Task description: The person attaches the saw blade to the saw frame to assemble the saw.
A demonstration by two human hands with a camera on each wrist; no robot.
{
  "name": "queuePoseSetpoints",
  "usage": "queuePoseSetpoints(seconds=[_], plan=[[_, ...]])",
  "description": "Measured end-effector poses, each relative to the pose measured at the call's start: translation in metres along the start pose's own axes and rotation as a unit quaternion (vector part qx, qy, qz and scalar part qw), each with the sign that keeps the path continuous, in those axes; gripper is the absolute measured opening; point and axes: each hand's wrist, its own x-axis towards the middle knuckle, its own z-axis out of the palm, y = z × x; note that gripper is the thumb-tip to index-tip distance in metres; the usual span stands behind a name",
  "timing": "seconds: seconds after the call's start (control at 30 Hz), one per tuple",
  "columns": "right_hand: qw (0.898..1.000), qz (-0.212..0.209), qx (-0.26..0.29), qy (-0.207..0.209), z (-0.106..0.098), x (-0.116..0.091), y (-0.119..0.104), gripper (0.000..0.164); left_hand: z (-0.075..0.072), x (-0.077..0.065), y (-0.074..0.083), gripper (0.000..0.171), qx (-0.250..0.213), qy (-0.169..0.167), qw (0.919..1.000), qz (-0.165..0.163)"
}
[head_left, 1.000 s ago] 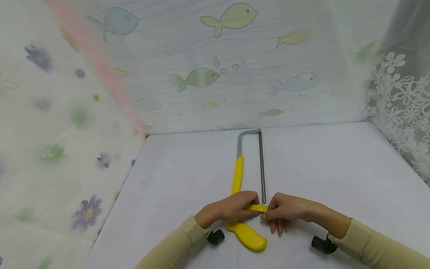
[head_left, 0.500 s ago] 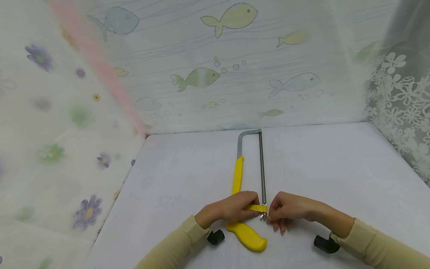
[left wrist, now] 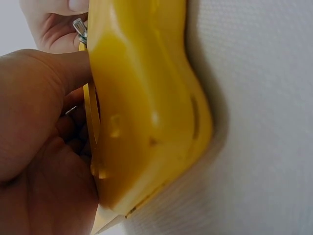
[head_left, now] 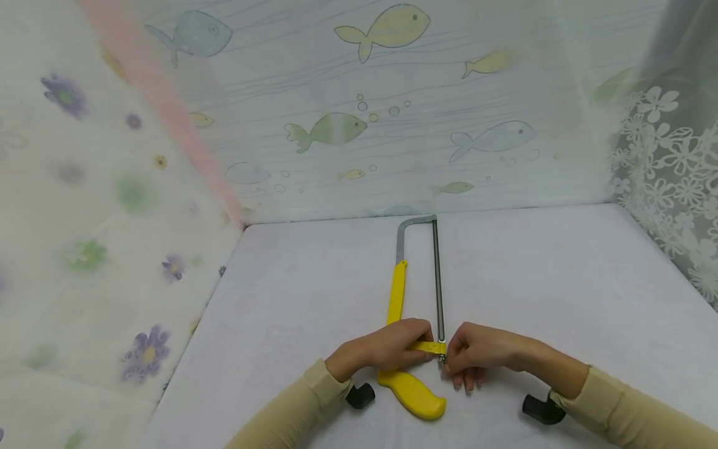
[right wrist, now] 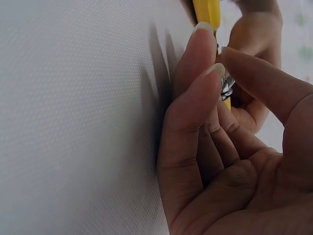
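A: Logging hacksaw [head_left: 396, 290]: on bench [head_left: 308, 268], left hand [head_left: 389, 345] curled around its yellow frame. Right hand [head_left: 481, 347]?
B: Fingers pinching wing nut [left wrist: 79, 28].
A: Handling?
B: Probably stiff, fairly light; smooth handle [head_left: 417, 396] safest, blade [head_left: 439, 280] likely sharp.

In front of you hangs a pale curtain [head_left: 280, 81] with a big yellow fish [head_left: 392, 26], a spotty blue fish [head_left: 203, 34] and a green fish [head_left: 338, 130] with little round bubbles [head_left: 394, 111] by its nose. Thin wavy lines run behind them. On your left is a white curtain [head_left: 101, 206] with purple flowers [head_left: 147, 354], and a pink stripe [head_left: 162, 106] slants down its edge. On your right, a see-through gray curtain [head_left: 684, 50] has white lace flowers [head_left: 657, 103]. Your table has a white, bumpy cover [head_left: 303, 268], and the light is soft.
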Motion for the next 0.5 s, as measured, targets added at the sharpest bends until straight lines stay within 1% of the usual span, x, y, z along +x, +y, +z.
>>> queuePoseSetpoints(seconds=[0.2,0.5], plan=[[1.000,0.009,-0.006,0.007,0.0026,0.0001,-0.0028,0.029,0.0002,-0.0006,0.0002,0.011,-0.001,0.000,1.0000,0.001],[1.000,0.013,-0.005,0.007,0.0024,-0.0001,-0.0054,0.032,-0.0014,-0.0010,0.0017,0.010,0.000,-0.003,1.0000,-0.004]])
